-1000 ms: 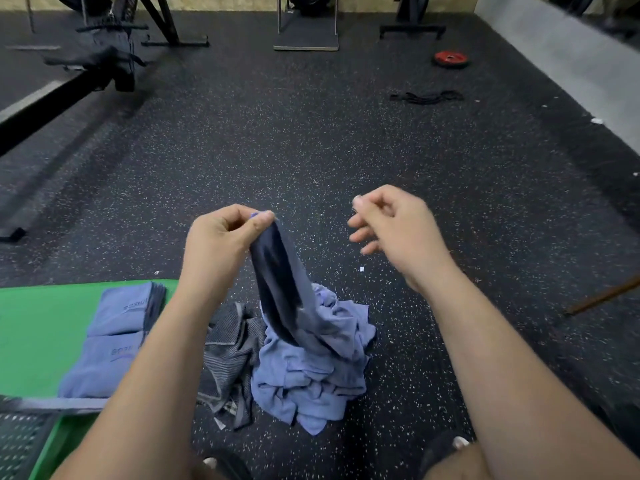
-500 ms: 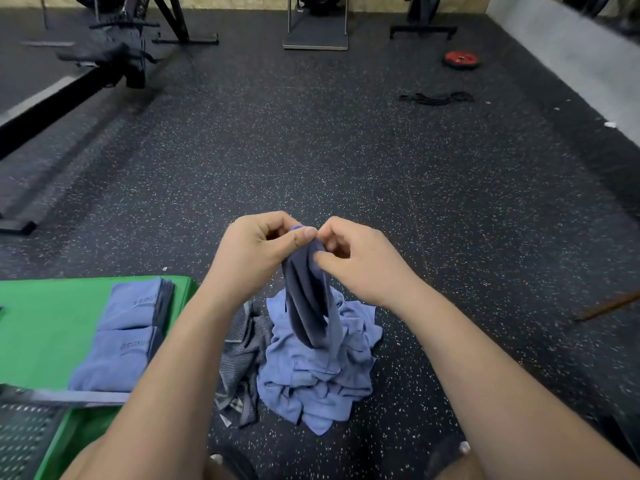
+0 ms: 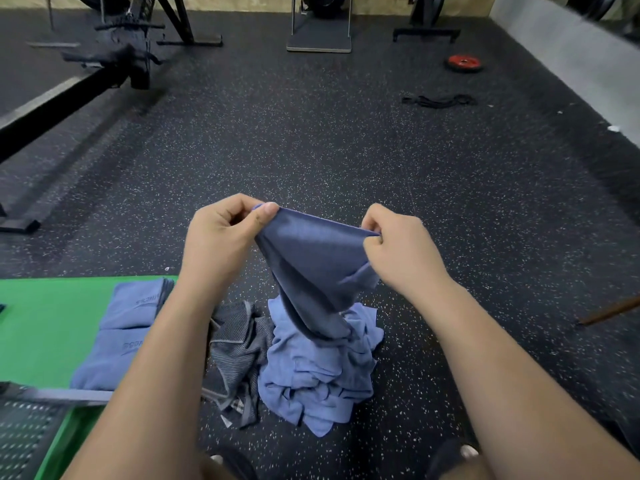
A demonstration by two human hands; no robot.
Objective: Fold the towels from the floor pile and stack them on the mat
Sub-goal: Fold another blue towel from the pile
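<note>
Head view: the dark blue towel (image 3: pixel 311 258) hangs straight above the floor pile (image 3: pixel 318 372). Its top edge is stretched crosswise and its tail reaches down to the heap. The left hand (image 3: pixel 221 237) pinches one corner and the right hand (image 3: pixel 401 251) pinches the other. Left of the pile, nearer the left hand, the green mat (image 3: pixel 45 317) carries the folded stack (image 3: pixel 128 327). The speckled rubber floor (image 3: pixel 346 150) runs beyond the pile to the gym frames.

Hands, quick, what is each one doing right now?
Left hand: pinching the top edge of the blue towel.
Right hand: pinching the same edge, farther along.
</note>
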